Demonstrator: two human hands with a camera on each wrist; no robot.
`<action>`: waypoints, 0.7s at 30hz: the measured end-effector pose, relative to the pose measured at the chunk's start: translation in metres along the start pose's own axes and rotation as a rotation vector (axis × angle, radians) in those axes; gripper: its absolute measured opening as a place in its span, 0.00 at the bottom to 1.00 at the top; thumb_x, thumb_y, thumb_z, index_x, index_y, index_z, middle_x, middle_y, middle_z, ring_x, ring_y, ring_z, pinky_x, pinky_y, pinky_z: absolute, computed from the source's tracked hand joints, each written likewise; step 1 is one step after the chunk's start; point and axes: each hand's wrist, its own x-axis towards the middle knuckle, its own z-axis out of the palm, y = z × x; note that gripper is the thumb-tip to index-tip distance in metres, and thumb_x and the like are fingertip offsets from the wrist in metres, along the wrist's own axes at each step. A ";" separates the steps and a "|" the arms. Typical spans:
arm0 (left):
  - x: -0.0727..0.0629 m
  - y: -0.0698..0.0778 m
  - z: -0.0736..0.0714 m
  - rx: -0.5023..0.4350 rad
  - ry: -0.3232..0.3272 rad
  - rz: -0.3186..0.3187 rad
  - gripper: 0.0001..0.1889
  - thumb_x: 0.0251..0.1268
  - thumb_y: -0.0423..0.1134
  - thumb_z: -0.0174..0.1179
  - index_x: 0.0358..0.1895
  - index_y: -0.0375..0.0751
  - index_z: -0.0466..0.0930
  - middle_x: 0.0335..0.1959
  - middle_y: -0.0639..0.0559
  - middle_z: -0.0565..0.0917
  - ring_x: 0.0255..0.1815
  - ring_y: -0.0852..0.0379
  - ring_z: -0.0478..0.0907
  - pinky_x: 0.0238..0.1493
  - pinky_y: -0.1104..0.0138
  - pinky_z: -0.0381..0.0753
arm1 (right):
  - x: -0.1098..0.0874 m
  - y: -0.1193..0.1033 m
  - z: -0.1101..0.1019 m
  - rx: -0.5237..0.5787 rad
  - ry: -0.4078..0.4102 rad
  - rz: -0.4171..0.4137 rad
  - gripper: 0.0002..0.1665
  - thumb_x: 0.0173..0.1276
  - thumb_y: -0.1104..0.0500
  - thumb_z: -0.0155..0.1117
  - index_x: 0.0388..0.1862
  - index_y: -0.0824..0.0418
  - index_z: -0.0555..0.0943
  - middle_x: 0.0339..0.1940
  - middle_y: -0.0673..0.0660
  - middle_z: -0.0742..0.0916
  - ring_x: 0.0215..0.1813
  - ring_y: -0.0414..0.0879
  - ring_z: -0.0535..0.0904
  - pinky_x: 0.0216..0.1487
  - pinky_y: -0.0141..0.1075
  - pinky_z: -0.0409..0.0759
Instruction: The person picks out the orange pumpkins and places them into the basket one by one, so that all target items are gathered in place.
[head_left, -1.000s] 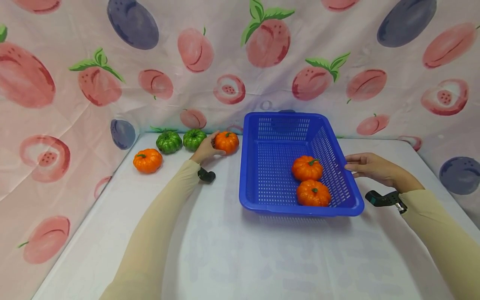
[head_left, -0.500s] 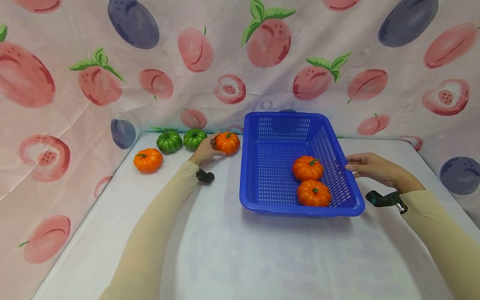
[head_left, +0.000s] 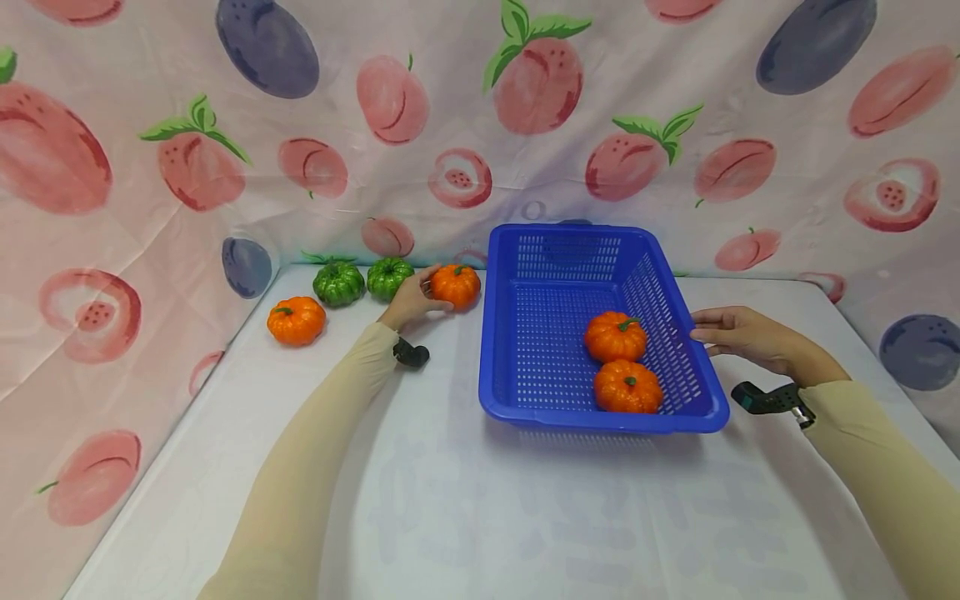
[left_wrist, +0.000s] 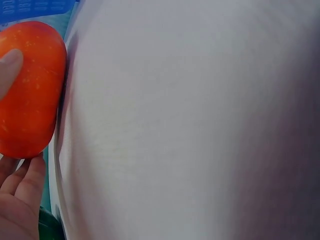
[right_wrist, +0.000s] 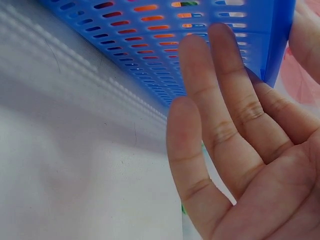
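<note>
In the head view my left hand [head_left: 411, 302] holds an orange mini pumpkin [head_left: 457, 287] near the back edge of the table. The left wrist view has the thumb lying across this pumpkin [left_wrist: 30, 95], with the fingertips on its opposite side. My right hand [head_left: 750, 337] is at the right rim of a blue plastic basket [head_left: 491, 333]. In the right wrist view, the thumb is by the basket's rim [right_wrist: 277, 45] and the other fingers extend along its slotted outer wall. Two orange pumpkins [head_left: 615, 337] sit inside, toward the basket's right side.
Two green pumpkins [head_left: 339, 284] stand at the back left, the nearer one right beside my left hand. Another orange pumpkin [head_left: 296, 322] sits farther left on the white tabletop [head_left: 420, 500]. A fruit-print cloth [head_left: 555, 183] hangs behind the table.
</note>
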 end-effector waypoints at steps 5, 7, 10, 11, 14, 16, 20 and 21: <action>0.000 0.000 0.001 0.014 0.019 0.000 0.41 0.53 0.26 0.66 0.71 0.34 0.56 0.72 0.40 0.60 0.70 0.42 0.62 0.71 0.56 0.64 | 0.000 0.000 0.000 -0.006 0.003 0.005 0.34 0.73 0.54 0.51 0.68 0.76 0.59 0.46 0.40 0.85 0.44 0.31 0.81 0.54 0.38 0.81; -0.001 0.000 0.001 0.008 0.024 -0.002 0.41 0.53 0.27 0.66 0.71 0.34 0.57 0.72 0.40 0.61 0.70 0.43 0.62 0.71 0.57 0.64 | 0.000 0.000 0.000 -0.010 0.004 0.006 0.34 0.73 0.54 0.51 0.68 0.76 0.59 0.46 0.41 0.85 0.44 0.30 0.81 0.54 0.39 0.81; -0.001 0.001 0.001 0.000 0.030 -0.003 0.40 0.53 0.28 0.66 0.71 0.34 0.57 0.72 0.40 0.61 0.71 0.43 0.62 0.71 0.57 0.64 | 0.000 0.000 0.000 -0.013 0.004 0.004 0.34 0.74 0.54 0.51 0.68 0.76 0.59 0.47 0.43 0.85 0.44 0.31 0.81 0.54 0.40 0.81; -0.001 0.001 0.001 -0.005 0.034 -0.005 0.40 0.53 0.28 0.66 0.71 0.35 0.57 0.72 0.40 0.61 0.71 0.43 0.62 0.71 0.57 0.64 | 0.000 0.000 0.000 -0.014 0.005 0.003 0.34 0.74 0.54 0.51 0.68 0.76 0.60 0.47 0.44 0.85 0.44 0.31 0.81 0.55 0.40 0.81; -0.002 0.002 0.000 -0.028 0.037 -0.002 0.40 0.54 0.29 0.66 0.71 0.34 0.57 0.72 0.39 0.61 0.71 0.43 0.61 0.72 0.58 0.62 | 0.001 0.001 0.000 -0.019 0.007 0.001 0.33 0.74 0.54 0.50 0.67 0.76 0.60 0.48 0.46 0.86 0.44 0.31 0.81 0.54 0.39 0.81; -0.002 0.002 0.000 -0.042 0.039 0.002 0.40 0.55 0.29 0.65 0.71 0.34 0.56 0.72 0.39 0.60 0.72 0.43 0.60 0.72 0.58 0.61 | 0.001 0.001 0.000 -0.023 0.009 0.001 0.33 0.74 0.54 0.51 0.67 0.76 0.60 0.48 0.47 0.86 0.44 0.31 0.81 0.54 0.39 0.81; -0.003 0.004 0.000 -0.057 0.041 0.012 0.40 0.56 0.29 0.65 0.71 0.33 0.54 0.72 0.38 0.59 0.72 0.43 0.60 0.73 0.58 0.61 | 0.001 0.002 0.000 -0.031 0.013 0.003 0.34 0.73 0.53 0.51 0.68 0.76 0.60 0.50 0.51 0.85 0.44 0.31 0.81 0.54 0.39 0.82; -0.004 0.004 0.000 -0.056 0.041 0.014 0.40 0.56 0.29 0.65 0.72 0.33 0.54 0.72 0.38 0.59 0.72 0.43 0.60 0.72 0.57 0.62 | 0.001 0.002 0.000 -0.033 0.014 0.004 0.34 0.73 0.53 0.51 0.68 0.76 0.60 0.51 0.52 0.85 0.44 0.31 0.81 0.54 0.39 0.82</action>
